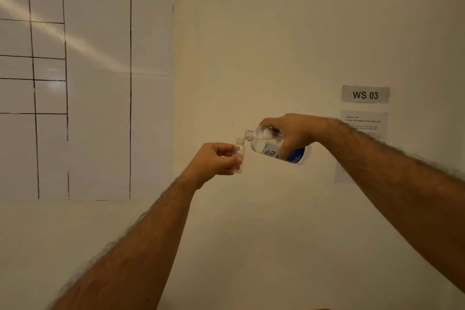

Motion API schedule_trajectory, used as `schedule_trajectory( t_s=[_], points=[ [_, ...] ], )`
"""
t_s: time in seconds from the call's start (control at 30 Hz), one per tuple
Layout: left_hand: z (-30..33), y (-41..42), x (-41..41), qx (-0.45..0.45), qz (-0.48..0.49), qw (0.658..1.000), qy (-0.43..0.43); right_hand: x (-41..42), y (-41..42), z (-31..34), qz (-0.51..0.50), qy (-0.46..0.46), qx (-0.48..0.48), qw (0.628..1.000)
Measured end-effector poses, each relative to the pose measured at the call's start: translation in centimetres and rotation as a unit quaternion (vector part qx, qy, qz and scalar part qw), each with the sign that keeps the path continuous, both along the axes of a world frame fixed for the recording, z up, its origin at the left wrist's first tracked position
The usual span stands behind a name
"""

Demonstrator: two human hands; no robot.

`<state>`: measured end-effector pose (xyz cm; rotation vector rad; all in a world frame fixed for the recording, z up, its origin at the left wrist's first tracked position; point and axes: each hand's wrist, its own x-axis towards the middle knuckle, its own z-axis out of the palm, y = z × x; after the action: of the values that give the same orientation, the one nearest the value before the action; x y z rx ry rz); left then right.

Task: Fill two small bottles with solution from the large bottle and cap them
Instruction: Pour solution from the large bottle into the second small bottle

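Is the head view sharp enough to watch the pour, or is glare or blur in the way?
Head view: dim, warm light; the small bottle and large bottle are fairly sharp, but no stream shows between them. Forearm edges smear. Glare streaks the wall chart, away from the hands.

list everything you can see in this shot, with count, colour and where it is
large bottle: 1, clear with a blue and white label, uncapped, tipped with its mouth over the small bottle, right of centre
small bottle: 1, clear with a red-marked label, open, upright, centre
chart: 1, white with black ruled lines, wall at left
WS 03 sign: 1, grey with black letters, wall at right
printed sheet: 1, white, below the sign, partly behind the right arm
left hand: 1, grip on the small bottle
right hand: 1, grip on the large bottle
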<state>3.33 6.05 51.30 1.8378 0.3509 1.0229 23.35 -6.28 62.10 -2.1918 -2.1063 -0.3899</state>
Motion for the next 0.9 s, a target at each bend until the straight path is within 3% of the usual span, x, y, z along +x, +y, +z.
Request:
schedule_trajectory(
  t_s=[0.9],
  points=[
    [-0.67, -0.18, 0.35, -0.013, -0.01, 1.0, -0.006, -0.11, -0.39, 0.29, -0.012, -0.031, -0.015, 0.999]
  ],
)
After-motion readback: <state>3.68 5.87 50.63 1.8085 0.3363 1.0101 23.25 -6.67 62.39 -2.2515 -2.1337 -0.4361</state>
